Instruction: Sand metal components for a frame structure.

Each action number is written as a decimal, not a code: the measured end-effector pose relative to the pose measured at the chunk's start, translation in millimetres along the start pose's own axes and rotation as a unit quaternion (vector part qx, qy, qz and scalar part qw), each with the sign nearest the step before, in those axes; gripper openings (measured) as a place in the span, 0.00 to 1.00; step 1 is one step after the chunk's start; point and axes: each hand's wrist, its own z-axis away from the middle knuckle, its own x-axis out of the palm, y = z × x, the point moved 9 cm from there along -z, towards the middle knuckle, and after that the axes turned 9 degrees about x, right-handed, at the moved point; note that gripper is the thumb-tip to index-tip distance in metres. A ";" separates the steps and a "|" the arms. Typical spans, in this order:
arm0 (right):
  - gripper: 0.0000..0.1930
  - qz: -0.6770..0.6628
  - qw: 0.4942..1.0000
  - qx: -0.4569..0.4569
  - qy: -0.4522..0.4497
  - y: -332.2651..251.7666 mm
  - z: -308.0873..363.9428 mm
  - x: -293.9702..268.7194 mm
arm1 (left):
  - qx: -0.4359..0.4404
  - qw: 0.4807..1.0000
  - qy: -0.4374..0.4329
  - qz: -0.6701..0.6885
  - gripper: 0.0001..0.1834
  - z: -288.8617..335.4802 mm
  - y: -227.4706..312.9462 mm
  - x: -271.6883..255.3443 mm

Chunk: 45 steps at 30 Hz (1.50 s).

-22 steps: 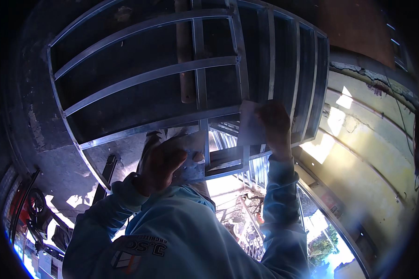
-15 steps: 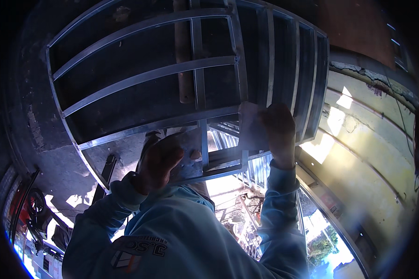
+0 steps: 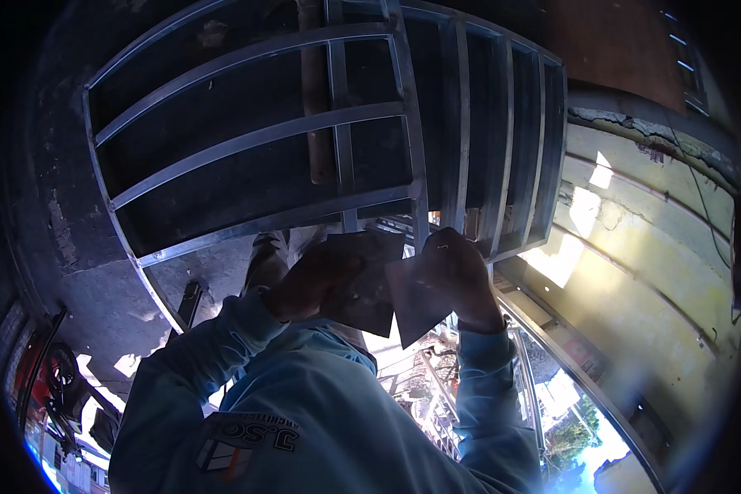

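Head view: two bare hands meet near the middle, each with a flat grey plate, at the near side of a large metal frame [image 3: 255, 137].
Left hand [image 3: 311, 281]: closed on the left plate [image 3: 366, 288], gripping it by its left side; the separate fingers are hard to make out in the shade.
Right hand [image 3: 461, 280]: curled and closed on the right plate [image 3: 413, 303], gripping its right part, knuckles toward the far side.
Plates: side by side between the hands; their inner edges cross in the view, the right one seeming in front, and a narrow bright gap opens below toward the near side. Whether they touch cannot be told.
Metal frame: long bars curve across its left part, upright slats [image 3: 463, 123] fill its right part, and a brown bar [image 3: 321, 160] shows behind it.
Clothing: light-blue long-sleeved top [image 3: 321, 428], cuffs at both wrists.
Right side: yellow wall [image 3: 634, 272] with bright sunlit patches [image 3: 584, 210].
Left side: grey floor [image 3: 107, 305], and a black wheel [image 3: 62, 366] near the left rim.
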 end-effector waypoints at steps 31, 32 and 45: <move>0.06 0.405 0.838 -0.324 0.171 -125.8 49.9 77.1 | -0.056 0.965 0.163 0.196 0.23 56.9 -10.9 -63.0; 0.06 0.405 0.824 -0.360 0.166 -129.7 57.5 85.2 | 0.012 0.996 0.080 -0.033 0.24 48.2 13.5 -56.5; 0.05 0.495 0.846 -0.191 0.057 -173.1 -34.2 22.7 | -0.101 0.982 0.151 0.049 0.22 35.8 1.9 -89.9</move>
